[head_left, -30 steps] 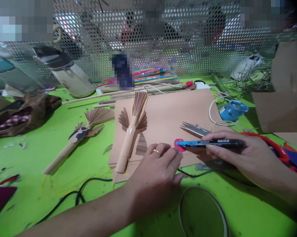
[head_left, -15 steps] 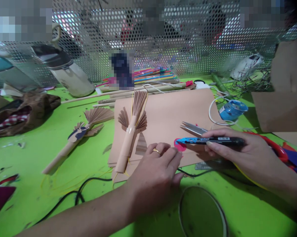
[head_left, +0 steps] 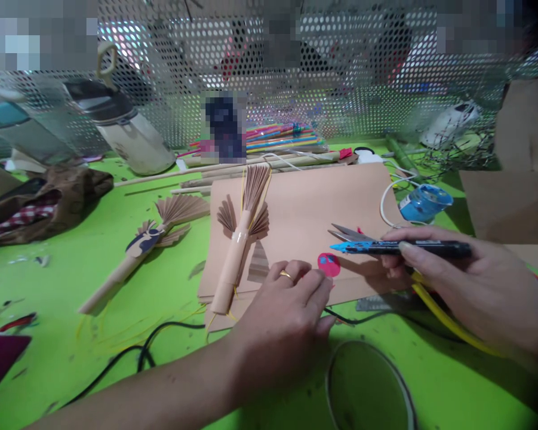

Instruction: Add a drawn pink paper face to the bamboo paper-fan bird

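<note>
Looking at a small red paper disc (head_left: 329,271) here, blue marks on its upper half, lying on the brown sheets (head_left: 322,203) – toward their near edge, well short of the worktop's (head_left: 470,382) far edge by the mesh screen (head_left: 340,89). Got a black marker (head_left: 430,248) gripped in the right hand (head_left: 461,280), fingers closed round the barrel. Long axis running crosswise, roughly parallel to that far edge, blue-stained tip aimed left. Tip clear of the red, just past its far rim, so basically straight away from the worktop's far edge to get from tip to disc. Nearer to the disc by far: the left hand (head_left: 289,307), fingers bent down right beside its near-left rim. Can't really tell from this angle whether open or pinching paper – too much hidden under the knuckles. Scissors (head_left: 346,231) too, blades parted, just beyond the marker and pointing left. Over toward the worktop's far-right corner: a blue paint jar (head_left: 423,206).
</note>
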{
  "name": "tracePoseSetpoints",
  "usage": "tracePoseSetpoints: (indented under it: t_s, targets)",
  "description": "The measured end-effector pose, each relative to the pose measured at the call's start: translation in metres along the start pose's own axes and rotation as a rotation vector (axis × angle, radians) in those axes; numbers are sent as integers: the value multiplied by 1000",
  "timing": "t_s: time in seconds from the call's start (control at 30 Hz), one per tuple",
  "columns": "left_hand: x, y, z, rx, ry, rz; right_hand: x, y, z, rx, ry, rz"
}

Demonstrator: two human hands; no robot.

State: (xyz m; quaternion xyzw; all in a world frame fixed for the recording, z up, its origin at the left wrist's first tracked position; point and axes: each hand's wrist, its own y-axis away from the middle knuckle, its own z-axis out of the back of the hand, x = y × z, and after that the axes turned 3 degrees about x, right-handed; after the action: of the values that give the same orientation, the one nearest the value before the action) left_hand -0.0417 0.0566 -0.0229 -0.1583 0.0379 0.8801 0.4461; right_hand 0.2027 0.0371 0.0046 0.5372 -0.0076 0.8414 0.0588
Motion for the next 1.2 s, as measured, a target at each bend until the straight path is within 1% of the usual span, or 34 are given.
tracePoseSetpoints:
  t_s: [0.1, 0.23, 0.33, 0.53, 0.63, 0.8, 1.2]
  targets:
    - [0, 0, 0, 2, 10, 0, -4, 1, -2, -21, -6, 18]
    - [0, 0, -1, -7, 16, -3, -2, 2, -9, -44, 111, 81]
    - [0, 0, -1, -10, 17, -10, 2, 2, -12, -24, 150, 105]
    - [0, 1, -1, -8, 32, -5, 4, 2, -13, -11, 164, 86]
    - [0, 1, -2, -11, 35, -8, 3, 3, -14, 21, 125, 44]
    - [0, 1, -2, -17, 35, -5, 4, 5, -15, 45, 69, 41]
    - [0, 1, 0, 14, 20, -3, 4, 5, -16, 73, 119, 28]
